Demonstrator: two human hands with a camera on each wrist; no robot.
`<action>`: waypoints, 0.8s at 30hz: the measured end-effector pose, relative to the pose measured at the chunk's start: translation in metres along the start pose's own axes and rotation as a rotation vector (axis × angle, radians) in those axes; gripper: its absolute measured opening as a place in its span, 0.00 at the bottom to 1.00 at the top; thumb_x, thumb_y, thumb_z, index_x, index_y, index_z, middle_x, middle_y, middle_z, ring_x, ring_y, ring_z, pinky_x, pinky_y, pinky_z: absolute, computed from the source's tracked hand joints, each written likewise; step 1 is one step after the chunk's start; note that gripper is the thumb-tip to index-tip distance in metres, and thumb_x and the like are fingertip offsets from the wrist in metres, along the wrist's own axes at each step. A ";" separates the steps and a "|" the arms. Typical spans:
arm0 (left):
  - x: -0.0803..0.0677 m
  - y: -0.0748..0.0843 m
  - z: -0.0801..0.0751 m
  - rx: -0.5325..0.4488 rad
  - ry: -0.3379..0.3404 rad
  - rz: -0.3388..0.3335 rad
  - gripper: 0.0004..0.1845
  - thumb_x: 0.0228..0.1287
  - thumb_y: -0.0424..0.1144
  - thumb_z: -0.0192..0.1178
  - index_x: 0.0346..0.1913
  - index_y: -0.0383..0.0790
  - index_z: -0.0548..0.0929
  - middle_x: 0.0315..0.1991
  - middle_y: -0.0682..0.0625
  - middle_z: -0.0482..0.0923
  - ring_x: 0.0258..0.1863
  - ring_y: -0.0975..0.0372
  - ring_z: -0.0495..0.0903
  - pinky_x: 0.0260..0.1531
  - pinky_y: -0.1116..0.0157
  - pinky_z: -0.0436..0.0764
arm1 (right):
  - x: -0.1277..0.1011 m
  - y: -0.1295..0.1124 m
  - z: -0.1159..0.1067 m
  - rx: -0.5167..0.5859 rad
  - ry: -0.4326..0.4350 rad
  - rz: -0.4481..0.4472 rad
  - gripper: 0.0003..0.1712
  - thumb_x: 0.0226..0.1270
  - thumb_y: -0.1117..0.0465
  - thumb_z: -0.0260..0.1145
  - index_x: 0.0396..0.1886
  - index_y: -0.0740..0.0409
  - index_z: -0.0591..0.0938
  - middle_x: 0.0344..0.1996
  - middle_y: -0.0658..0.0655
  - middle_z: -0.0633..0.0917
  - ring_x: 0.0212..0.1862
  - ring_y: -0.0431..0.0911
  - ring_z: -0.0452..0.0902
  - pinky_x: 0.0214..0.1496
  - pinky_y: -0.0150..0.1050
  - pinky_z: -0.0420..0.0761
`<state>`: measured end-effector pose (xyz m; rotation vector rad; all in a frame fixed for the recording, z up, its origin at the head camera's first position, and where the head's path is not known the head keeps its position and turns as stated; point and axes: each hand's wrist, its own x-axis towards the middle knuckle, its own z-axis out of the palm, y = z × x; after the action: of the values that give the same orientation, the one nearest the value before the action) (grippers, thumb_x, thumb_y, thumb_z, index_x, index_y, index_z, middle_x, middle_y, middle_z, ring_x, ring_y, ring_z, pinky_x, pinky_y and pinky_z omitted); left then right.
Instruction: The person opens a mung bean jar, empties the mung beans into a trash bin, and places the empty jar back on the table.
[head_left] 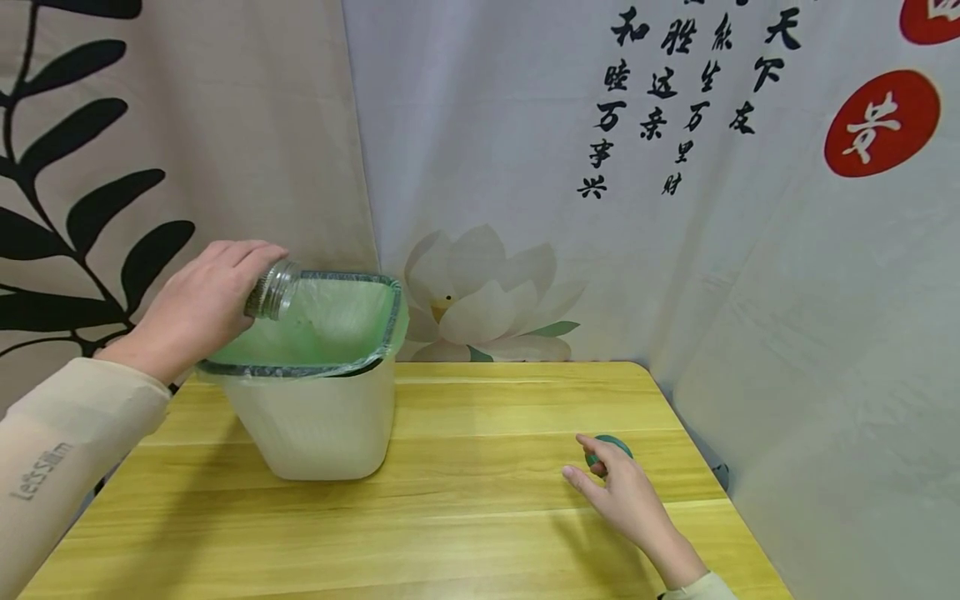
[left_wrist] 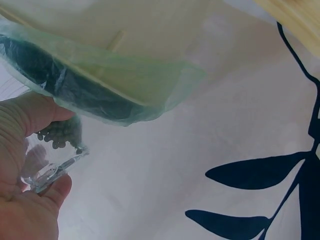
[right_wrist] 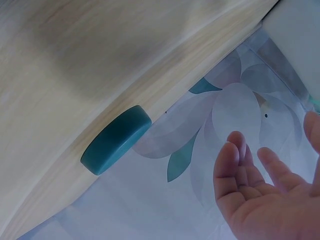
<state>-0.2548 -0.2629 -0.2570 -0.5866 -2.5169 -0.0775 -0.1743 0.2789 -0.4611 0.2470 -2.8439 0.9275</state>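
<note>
While the left hand grips a clear glass jar, fingers curled round its body, the jar lies tilted with its threaded mouth over the near-left rim of the white bin. Small dark-green beads show inside the jar in the left wrist view. Bin: lined with a green bag, standing on the wooden table. Teal lid: flat on the table, well to the right of the bin. Right hand: just beside the lid, fingers relaxed and apart, holding nothing. Printed curtains hang behind the bin.
</note>
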 end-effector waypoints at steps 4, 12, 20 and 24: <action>0.000 0.000 0.000 0.001 0.004 0.008 0.49 0.42 0.13 0.76 0.72 0.35 0.72 0.68 0.32 0.75 0.63 0.37 0.73 0.65 0.33 0.76 | 0.000 0.000 0.000 0.003 0.000 0.004 0.39 0.73 0.37 0.69 0.75 0.51 0.78 0.64 0.57 0.85 0.54 0.49 0.84 0.47 0.40 0.84; 0.001 0.001 0.000 0.009 0.000 0.016 0.49 0.42 0.13 0.76 0.72 0.35 0.73 0.68 0.33 0.75 0.64 0.37 0.73 0.66 0.35 0.76 | 0.001 0.002 0.002 0.008 0.005 -0.007 0.38 0.73 0.37 0.70 0.75 0.52 0.78 0.67 0.59 0.84 0.56 0.53 0.85 0.49 0.42 0.86; 0.002 0.003 -0.001 0.015 -0.003 0.018 0.49 0.42 0.13 0.76 0.72 0.35 0.73 0.69 0.33 0.75 0.66 0.37 0.73 0.67 0.35 0.75 | 0.000 0.004 0.002 0.015 0.010 -0.019 0.39 0.74 0.38 0.70 0.75 0.54 0.78 0.68 0.60 0.83 0.56 0.54 0.86 0.49 0.43 0.88; 0.003 0.005 -0.002 0.020 -0.007 0.015 0.49 0.43 0.12 0.76 0.73 0.35 0.72 0.69 0.33 0.75 0.65 0.38 0.72 0.67 0.34 0.76 | 0.000 0.005 0.002 0.017 0.010 -0.018 0.39 0.74 0.38 0.70 0.75 0.53 0.78 0.68 0.59 0.83 0.56 0.54 0.86 0.49 0.44 0.88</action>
<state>-0.2536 -0.2580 -0.2543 -0.5987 -2.5171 -0.0447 -0.1759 0.2813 -0.4656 0.2690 -2.8214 0.9464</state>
